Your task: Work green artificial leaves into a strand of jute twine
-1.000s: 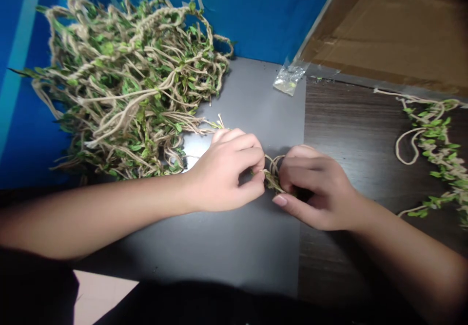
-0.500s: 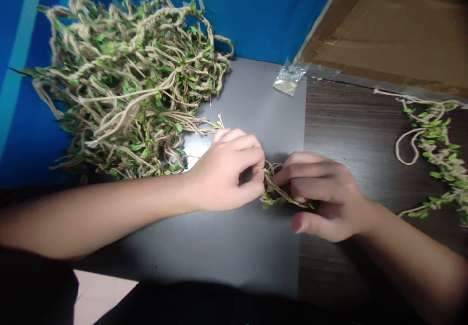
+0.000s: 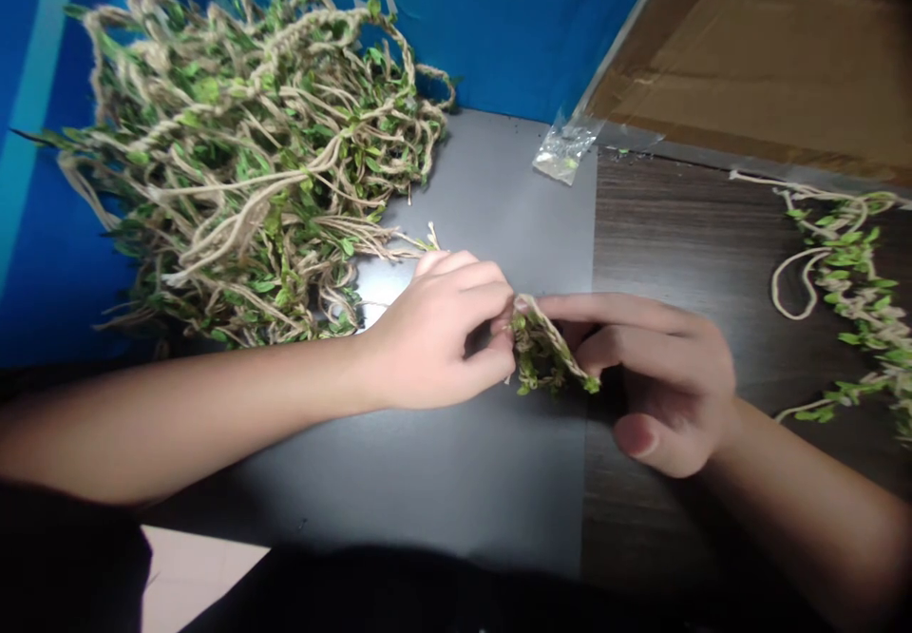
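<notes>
Near the middle of the view, my left hand (image 3: 446,334) pinches one end of a small bundle of twine with green leaves (image 3: 542,348). Over the right side of that bundle is my right hand (image 3: 662,367), its fingers stretched toward it and its thumb held apart below. The index fingertip reaches the top of the bundle, close to my left fingertips. A large tangled heap of leafy twine (image 3: 271,158) lies to the left, its loose cord ends reaching behind my left hand.
A grey mat (image 3: 427,481) lies on a dark wood-grain table (image 3: 670,224). Blue panels (image 3: 513,34) stand behind, with a brown cardboard box (image 3: 769,53) at the back right. A small clear plastic bag (image 3: 564,153) lies before them. Another leafy twine garland (image 3: 855,300) is at the right.
My right hand has shifted slightly right, its index finger now straighter. The leafy bundle has turned and stands up more beside my left fingertips. My left hand has barely moved.
</notes>
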`<state>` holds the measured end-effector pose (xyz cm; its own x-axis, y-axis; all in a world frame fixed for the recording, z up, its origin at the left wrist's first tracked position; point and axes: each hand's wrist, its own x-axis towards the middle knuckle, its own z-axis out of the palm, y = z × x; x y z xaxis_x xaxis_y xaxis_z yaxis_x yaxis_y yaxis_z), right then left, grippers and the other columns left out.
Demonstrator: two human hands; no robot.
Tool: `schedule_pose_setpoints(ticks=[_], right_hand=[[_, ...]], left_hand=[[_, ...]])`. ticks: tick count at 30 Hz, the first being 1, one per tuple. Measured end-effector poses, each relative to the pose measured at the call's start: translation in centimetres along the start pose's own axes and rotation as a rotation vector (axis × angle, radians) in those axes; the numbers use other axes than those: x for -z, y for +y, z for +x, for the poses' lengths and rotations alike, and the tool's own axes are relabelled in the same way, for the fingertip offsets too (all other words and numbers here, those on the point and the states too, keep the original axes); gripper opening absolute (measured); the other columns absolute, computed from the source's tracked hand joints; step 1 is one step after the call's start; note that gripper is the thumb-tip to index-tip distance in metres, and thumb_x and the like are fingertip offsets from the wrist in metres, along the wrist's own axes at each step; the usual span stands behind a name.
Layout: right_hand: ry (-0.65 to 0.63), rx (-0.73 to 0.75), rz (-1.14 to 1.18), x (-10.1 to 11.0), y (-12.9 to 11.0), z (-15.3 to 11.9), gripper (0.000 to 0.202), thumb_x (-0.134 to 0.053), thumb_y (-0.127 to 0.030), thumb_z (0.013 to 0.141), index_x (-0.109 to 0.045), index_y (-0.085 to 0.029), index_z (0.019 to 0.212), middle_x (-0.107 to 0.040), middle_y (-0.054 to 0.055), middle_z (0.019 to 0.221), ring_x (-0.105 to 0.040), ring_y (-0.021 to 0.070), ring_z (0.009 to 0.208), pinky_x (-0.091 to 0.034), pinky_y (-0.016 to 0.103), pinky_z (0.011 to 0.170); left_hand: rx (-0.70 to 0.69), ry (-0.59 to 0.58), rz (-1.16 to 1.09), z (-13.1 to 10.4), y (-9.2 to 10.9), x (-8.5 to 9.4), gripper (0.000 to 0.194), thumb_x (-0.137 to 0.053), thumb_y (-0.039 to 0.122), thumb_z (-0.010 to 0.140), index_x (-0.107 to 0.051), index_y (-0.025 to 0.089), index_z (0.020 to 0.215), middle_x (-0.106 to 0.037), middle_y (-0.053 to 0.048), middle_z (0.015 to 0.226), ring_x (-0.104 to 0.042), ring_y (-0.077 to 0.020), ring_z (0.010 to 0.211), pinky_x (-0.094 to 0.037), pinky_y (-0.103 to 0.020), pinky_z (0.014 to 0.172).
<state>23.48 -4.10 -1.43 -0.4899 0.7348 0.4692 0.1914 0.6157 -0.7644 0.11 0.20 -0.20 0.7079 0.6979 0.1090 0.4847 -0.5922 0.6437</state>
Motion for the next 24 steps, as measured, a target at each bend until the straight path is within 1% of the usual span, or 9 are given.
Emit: schedule_pose_setpoints(ticks=[4, 7, 12, 14, 16, 17, 19, 21, 24], right_hand=[[0.005, -0.017, -0.048, 0.1, -0.1, -0.1, 0.042, -0.052, -0.057, 0.098, -0.062, -0.018, 0.085, -0.064, 0.019, 0.136, -0.069, 0.0192, 0.074, -0.059, 0.04, 0.067], [0.032, -0.013, -0.078, 0.1, 0.0, -0.2, 0.04, -0.053, -0.056, 0.097, -0.064, -0.018, 0.089, -0.058, 0.018, 0.143, -0.069, 0.0195, 0.073, -0.06, 0.043, 0.068], [0.052, -0.052, -0.081, 0.2, 0.1, 0.1, 0.037, -0.054, -0.055, 0.097, -0.066, -0.02, 0.094, -0.041, 0.013, 0.162, -0.065, 0.0139, 0.066, -0.061, 0.045, 0.07], [0.037, -0.063, -0.116, 0.3, 0.0, 0.3, 0.035, -0.052, -0.053, 0.098, -0.065, -0.021, 0.095, -0.04, 0.013, 0.162, -0.065, 0.0134, 0.065, -0.061, 0.046, 0.073], [0.029, -0.065, -0.135, 0.3, -0.1, 0.5, 0.029, -0.054, -0.047, 0.098, -0.064, -0.02, 0.095, -0.044, 0.015, 0.158, -0.065, 0.0135, 0.066, -0.06, 0.046, 0.074], [0.024, -0.069, -0.14, 0.3, -0.2, 0.6, 0.024, -0.057, -0.043, 0.097, -0.064, -0.02, 0.094, -0.049, 0.016, 0.154, -0.065, 0.0145, 0.068, -0.059, 0.046, 0.075], [0.007, -0.081, -0.141, 0.2, -0.3, 0.8, 0.014, -0.061, -0.035, 0.094, -0.064, -0.021, 0.094, -0.062, 0.015, 0.139, -0.069, 0.0185, 0.078, -0.059, 0.043, 0.077], [-0.016, -0.089, -0.136, 0.0, -0.4, 0.9, 0.008, -0.064, -0.029, 0.092, -0.065, -0.022, 0.093, -0.071, 0.013, 0.12, -0.071, 0.0209, 0.088, -0.059, 0.039, 0.078], [-0.017, -0.101, -0.154, -0.2, -0.3, 1.0, 0.002, -0.066, -0.021, 0.091, -0.066, -0.021, 0.093, -0.074, 0.01, 0.107, -0.072, 0.0194, 0.09, -0.057, 0.035, 0.081]], left_hand=[[-0.003, 0.012, 0.007, 0.1, 0.0, 0.0, 0.011, -0.055, 0.019, 0.085, -0.061, 0.016, 0.077, -0.061, -0.001, 0.08, -0.053, -0.017, 0.081, -0.036, -0.036, 0.083], [0.003, 0.013, -0.001, 0.1, 0.0, 0.0, 0.011, -0.055, 0.019, 0.085, -0.061, 0.016, 0.077, -0.061, -0.001, 0.081, -0.053, -0.0171, 0.082, -0.037, -0.036, 0.083], [-0.006, -0.002, 0.014, 0.0, 0.0, -0.1, 0.012, -0.057, 0.021, 0.085, -0.062, 0.017, 0.076, -0.061, -0.001, 0.079, -0.053, -0.0182, 0.083, -0.036, -0.037, 0.084], [-0.009, -0.013, 0.017, 0.0, 0.0, -0.1, 0.012, -0.057, 0.021, 0.085, -0.061, 0.017, 0.075, -0.061, 0.0, 0.078, -0.053, -0.0178, 0.083, -0.035, -0.037, 0.083], [-0.009, -0.024, 0.015, 0.0, 0.0, 0.0, 0.011, -0.057, 0.02, 0.085, -0.06, 0.017, 0.075, -0.061, 0.0, 0.079, -0.053, -0.0175, 0.083, -0.035, -0.036, 0.082], [-0.01, -0.027, 0.014, 0.0, 0.0, 0.0, 0.01, -0.057, 0.02, 0.085, -0.06, 0.017, 0.075, -0.061, 0.0, 0.079, -0.053, -0.0176, 0.083, -0.035, -0.036, 0.082], [-0.012, -0.03, 0.01, 0.1, 0.0, 0.0, 0.01, -0.057, 0.019, 0.085, -0.061, 0.017, 0.076, -0.062, 0.0, 0.079, -0.053, -0.0177, 0.084, -0.035, -0.036, 0.083], [-0.017, -0.033, 0.004, 0.2, 0.0, 0.0, 0.009, -0.057, 0.02, 0.084, -0.063, 0.017, 0.077, -0.062, 0.0, 0.08, -0.054, -0.0178, 0.085, -0.036, -0.036, 0.084], [-0.019, -0.03, 0.002, 0.2, -0.1, 0.0, 0.009, -0.059, 0.02, 0.084, -0.064, 0.017, 0.077, -0.063, 0.0, 0.08, -0.055, -0.0179, 0.085, -0.037, -0.037, 0.085]])
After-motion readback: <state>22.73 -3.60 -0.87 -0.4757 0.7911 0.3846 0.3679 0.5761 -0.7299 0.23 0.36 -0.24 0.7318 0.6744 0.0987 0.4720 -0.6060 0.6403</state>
